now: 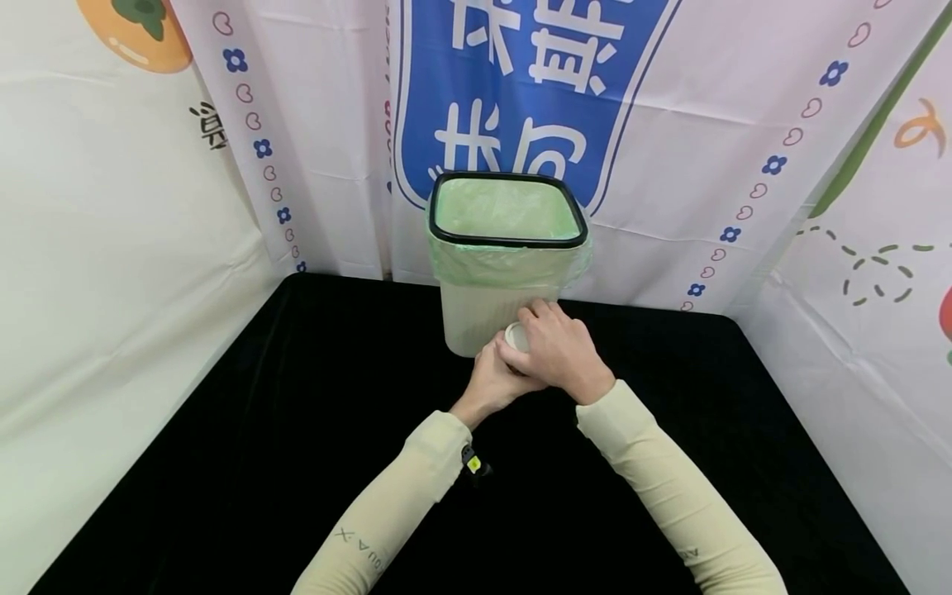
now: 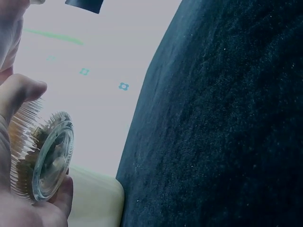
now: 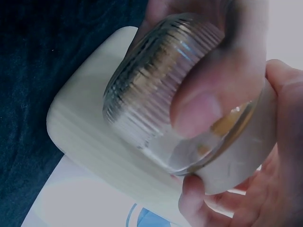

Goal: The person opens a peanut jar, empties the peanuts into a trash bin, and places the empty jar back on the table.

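Note:
A clear ribbed glass jar with brownish contents is held above the black surface, just in front of the bin. My left hand grips the jar's body, its thumb across the ribbed side in the right wrist view. The left wrist view shows the round glass base between the fingers. Around the white lid curl the fingers of my right hand. From the head view, the lid's pale top appears between the two hands, which mostly hide the jar.
A pale waste bin with a black rim and a green liner stands at the back of the black cloth. Printed white curtains enclose the back and both sides.

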Motion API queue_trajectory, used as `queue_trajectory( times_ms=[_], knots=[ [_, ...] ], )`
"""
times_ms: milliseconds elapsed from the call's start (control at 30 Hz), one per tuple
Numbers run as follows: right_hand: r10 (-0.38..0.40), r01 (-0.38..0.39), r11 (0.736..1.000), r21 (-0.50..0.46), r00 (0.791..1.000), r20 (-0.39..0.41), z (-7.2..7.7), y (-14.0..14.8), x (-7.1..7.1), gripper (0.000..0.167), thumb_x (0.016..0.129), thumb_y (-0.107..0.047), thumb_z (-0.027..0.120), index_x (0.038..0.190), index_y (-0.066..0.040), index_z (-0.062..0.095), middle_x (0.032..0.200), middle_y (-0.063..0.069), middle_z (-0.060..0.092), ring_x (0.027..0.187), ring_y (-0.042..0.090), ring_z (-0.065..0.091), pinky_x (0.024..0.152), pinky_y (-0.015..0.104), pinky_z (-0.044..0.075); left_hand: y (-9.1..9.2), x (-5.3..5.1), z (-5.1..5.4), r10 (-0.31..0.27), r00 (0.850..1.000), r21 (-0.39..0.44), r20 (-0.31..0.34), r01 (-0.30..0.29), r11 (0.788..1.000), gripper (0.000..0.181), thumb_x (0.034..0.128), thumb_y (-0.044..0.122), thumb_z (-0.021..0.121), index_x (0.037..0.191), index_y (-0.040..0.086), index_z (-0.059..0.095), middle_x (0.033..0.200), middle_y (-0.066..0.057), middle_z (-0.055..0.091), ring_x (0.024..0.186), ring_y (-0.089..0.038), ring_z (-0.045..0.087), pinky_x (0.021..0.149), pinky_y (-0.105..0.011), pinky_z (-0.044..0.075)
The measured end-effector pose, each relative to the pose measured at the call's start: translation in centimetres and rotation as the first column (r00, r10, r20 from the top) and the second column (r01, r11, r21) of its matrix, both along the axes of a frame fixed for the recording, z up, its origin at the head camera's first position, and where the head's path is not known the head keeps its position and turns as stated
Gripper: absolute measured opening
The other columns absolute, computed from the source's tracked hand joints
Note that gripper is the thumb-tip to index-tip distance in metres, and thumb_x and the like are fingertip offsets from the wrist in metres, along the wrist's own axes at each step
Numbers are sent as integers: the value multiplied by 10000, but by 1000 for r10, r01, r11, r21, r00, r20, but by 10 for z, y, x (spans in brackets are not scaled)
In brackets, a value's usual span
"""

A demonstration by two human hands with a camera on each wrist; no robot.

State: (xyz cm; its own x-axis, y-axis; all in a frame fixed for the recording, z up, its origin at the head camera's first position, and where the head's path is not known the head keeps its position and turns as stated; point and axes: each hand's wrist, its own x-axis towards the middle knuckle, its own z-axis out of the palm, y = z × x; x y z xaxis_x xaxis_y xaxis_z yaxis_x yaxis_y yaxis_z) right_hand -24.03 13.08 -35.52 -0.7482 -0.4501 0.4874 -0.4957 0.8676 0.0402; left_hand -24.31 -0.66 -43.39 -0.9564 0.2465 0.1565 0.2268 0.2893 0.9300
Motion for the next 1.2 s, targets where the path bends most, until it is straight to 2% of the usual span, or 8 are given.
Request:
queue_trajectory(
  times_ms=[200,533,667,867,1067,1200],
  knots=[
    [28,-28,1000,12,1000,13,4,2,0,364,977,-451,644,912,-98,703,943,110,690,833,318,664,534,499,572,-1,-1,1,-9,1000,0,-7,9,1000,876,839,361,901,1549,122,446,1451,-94,586,1246,-290,635,1042,-482,570],
    [28,-33,997,73,997,66,12,6,1,465,955,-557,627,1029,-109,724,994,89,697,837,291,668,539,476,564,-2,0,0,-24,1000,66,-2,24,998,831,839,324,906,1515,133,463,1431,-71,602,1241,-276,641,1051,-482,566],
    [2,-4,997,77,1000,31,14,6,3,471,948,-585,627,1008,-127,720,971,77,710,798,281,669,511,471,556,-2,1,-1,-11,1000,81,-25,13,997,802,830,298,917,1478,110,484,1396,-84,620,1212,-281,649,1033,-480,572],
    [-86,85,995,45,996,0,16,1,8,509,964,-610,596,944,-114,707,946,107,695,743,303,661,504,479,548,-1,4,-2,44,998,39,-51,-42,998,839,805,345,931,1470,77,496,1421,-135,612,1258,-317,641,1039,-482,578],
    [-117,118,992,40,993,-22,16,-3,13,575,981,-616,599,979,-59,742,968,177,707,736,351,653,499,483,550,1,3,-1,77,997,14,-22,-77,997,865,818,357,917,1502,65,473,1458,-159,592,1288,-350,631,1059,-513,567],
    [-128,127,990,60,992,13,17,-6,13,579,995,-602,596,993,-43,745,999,195,704,784,365,660,523,485,562,1,3,-1,88,996,-2,-16,-88,996,849,826,351,910,1495,59,477,1455,-161,594,1287,-355,628,1068,-517,560]
  ],
)
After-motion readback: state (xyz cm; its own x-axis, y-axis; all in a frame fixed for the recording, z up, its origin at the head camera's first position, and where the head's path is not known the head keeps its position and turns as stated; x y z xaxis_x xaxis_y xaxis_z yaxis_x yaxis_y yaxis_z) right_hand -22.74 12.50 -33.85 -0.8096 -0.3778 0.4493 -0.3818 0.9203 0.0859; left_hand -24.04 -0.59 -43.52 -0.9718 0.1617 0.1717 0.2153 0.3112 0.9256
